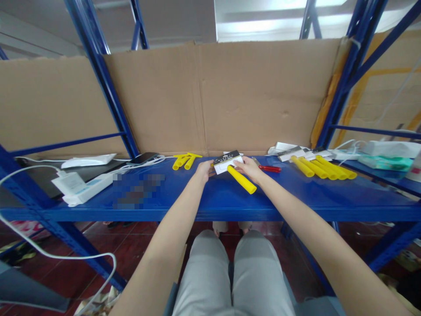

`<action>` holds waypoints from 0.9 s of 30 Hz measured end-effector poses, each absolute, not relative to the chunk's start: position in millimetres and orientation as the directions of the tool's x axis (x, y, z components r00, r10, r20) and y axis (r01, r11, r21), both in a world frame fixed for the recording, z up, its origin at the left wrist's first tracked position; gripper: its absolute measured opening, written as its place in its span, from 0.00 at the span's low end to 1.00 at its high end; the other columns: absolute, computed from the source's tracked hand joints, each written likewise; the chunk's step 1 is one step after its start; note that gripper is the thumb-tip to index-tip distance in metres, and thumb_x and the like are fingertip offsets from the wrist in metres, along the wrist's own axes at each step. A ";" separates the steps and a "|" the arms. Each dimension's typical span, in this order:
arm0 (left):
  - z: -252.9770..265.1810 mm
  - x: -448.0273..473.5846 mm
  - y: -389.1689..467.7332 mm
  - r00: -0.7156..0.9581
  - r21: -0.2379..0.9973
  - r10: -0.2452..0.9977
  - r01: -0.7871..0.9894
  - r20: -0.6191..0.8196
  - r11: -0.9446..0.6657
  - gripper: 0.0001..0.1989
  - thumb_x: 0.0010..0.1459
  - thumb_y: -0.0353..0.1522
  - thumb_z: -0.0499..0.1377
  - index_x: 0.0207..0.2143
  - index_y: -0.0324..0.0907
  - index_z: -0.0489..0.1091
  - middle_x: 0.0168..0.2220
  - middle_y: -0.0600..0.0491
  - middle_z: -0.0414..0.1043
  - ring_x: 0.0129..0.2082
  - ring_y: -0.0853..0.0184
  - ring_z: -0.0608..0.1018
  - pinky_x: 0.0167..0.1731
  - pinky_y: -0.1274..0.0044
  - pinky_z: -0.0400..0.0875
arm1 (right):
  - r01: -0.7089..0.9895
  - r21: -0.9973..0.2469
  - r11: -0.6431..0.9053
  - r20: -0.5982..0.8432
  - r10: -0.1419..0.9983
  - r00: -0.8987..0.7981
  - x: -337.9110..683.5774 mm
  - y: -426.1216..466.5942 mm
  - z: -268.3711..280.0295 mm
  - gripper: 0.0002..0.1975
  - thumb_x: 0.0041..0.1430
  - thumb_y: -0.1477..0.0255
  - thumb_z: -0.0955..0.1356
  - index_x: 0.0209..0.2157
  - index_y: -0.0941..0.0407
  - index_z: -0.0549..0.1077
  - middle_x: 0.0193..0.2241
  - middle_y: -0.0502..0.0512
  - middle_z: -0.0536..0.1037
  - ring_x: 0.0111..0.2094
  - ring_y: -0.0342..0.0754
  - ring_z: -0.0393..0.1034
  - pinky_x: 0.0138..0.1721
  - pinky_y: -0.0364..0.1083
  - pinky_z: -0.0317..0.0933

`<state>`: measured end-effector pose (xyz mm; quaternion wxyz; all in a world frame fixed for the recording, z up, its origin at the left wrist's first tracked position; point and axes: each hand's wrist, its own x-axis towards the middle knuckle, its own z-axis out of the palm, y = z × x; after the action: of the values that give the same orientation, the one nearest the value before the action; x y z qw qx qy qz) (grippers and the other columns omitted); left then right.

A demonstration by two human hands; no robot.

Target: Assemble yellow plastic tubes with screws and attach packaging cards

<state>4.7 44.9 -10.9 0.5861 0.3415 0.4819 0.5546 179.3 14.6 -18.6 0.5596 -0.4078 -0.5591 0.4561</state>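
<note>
Over the middle of the blue shelf, a black-and-white printed card (226,160) is held up between my two hands. My left hand (205,170) is closed on its left edge. At the right edge, my right hand (248,167) pinches the same card. A yellow tube-like handle (242,181) extends from the card toward me, its round end facing down and right. Just beyond my right hand lies a red-handled tool (270,168), its other end partly hidden. Several yellow T-shaped pieces (186,160) rest to the left of my left hand.
Several yellow handles with cards (324,169) lie in a row on the right of the blue shelf (184,199). At left are a white power strip (88,189) with a charger, cables and a dark phone (144,158). Cardboard (246,96) walls the back; blue posts flank it.
</note>
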 end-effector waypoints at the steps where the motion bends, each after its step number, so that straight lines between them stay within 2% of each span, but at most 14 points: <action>1: -11.1 5.3 44.9 -0.062 0.937 0.982 -0.314 -0.178 0.150 0.03 0.56 0.29 0.58 0.31 0.39 0.72 0.22 0.51 0.74 0.20 0.68 0.74 0.30 0.76 0.69 | -0.060 -0.965 0.254 0.257 0.966 -0.040 179.0 13.9 -18.3 0.03 0.55 0.75 0.70 0.32 0.56 0.72 0.32 0.52 0.80 0.31 0.43 0.75 0.39 0.45 0.72; 5: -9.2 8.6 39.9 -0.004 0.944 0.987 -0.291 -0.160 0.152 0.04 0.56 0.28 0.57 0.31 0.40 0.72 0.23 0.51 0.75 0.23 0.66 0.75 0.31 0.75 0.70 | -0.052 -0.966 0.254 0.255 0.967 -0.008 177.7 10.7 -17.1 0.04 0.54 0.77 0.70 0.32 0.57 0.71 0.31 0.53 0.80 0.30 0.43 0.75 0.40 0.47 0.72; 12: -4.5 11.6 32.1 0.011 0.937 0.984 -0.303 -0.178 0.173 0.08 0.60 0.30 0.53 0.29 0.41 0.69 0.22 0.52 0.72 0.21 0.67 0.73 0.28 0.75 0.70 | -0.008 -0.960 0.279 0.278 0.957 0.083 178.3 17.7 -20.5 0.05 0.53 0.75 0.71 0.31 0.56 0.70 0.30 0.53 0.79 0.30 0.46 0.76 0.37 0.49 0.73; 18: 1.6 13.5 27.4 0.096 0.891 0.970 -0.384 -0.223 0.243 0.15 0.65 0.36 0.46 0.34 0.41 0.69 0.24 0.50 0.72 0.22 0.65 0.74 0.26 0.72 0.72 | 0.012 -0.956 0.294 0.294 0.949 0.115 180.5 22.4 -22.6 0.08 0.49 0.72 0.73 0.29 0.55 0.69 0.29 0.53 0.80 0.30 0.48 0.76 0.35 0.50 0.73; 21: 2.8 14.1 26.2 0.123 0.862 0.971 -0.448 -0.206 0.239 0.15 0.65 0.38 0.48 0.39 0.38 0.70 0.26 0.46 0.72 0.24 0.64 0.76 0.27 0.73 0.74 | 0.014 -0.953 0.302 0.301 0.945 0.124 181.8 22.1 -22.0 0.08 0.49 0.72 0.72 0.29 0.54 0.69 0.28 0.52 0.79 0.28 0.47 0.75 0.33 0.49 0.73; 25: 0.4 15.7 24.2 0.181 0.895 0.977 -0.407 -0.117 0.182 0.08 0.60 0.28 0.57 0.41 0.35 0.70 0.29 0.46 0.75 0.25 0.66 0.77 0.29 0.75 0.75 | 0.016 -0.948 0.317 0.316 0.939 0.137 183.3 20.6 -20.1 0.08 0.49 0.72 0.72 0.30 0.54 0.69 0.28 0.52 0.79 0.29 0.48 0.75 0.34 0.50 0.73; 27: -1.5 16.4 22.9 0.226 0.918 0.972 -0.371 -0.058 0.141 0.10 0.55 0.21 0.59 0.40 0.36 0.71 0.29 0.46 0.76 0.26 0.68 0.78 0.29 0.77 0.76 | 0.016 -0.946 0.324 0.323 0.934 0.151 183.5 19.9 -19.5 0.08 0.49 0.72 0.72 0.30 0.54 0.69 0.28 0.51 0.78 0.29 0.48 0.76 0.34 0.49 0.73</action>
<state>16.4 22.9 -1.5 0.6633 0.4162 0.3614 0.5061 183.5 19.9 -19.5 0.6143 -0.4450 -0.5336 0.3738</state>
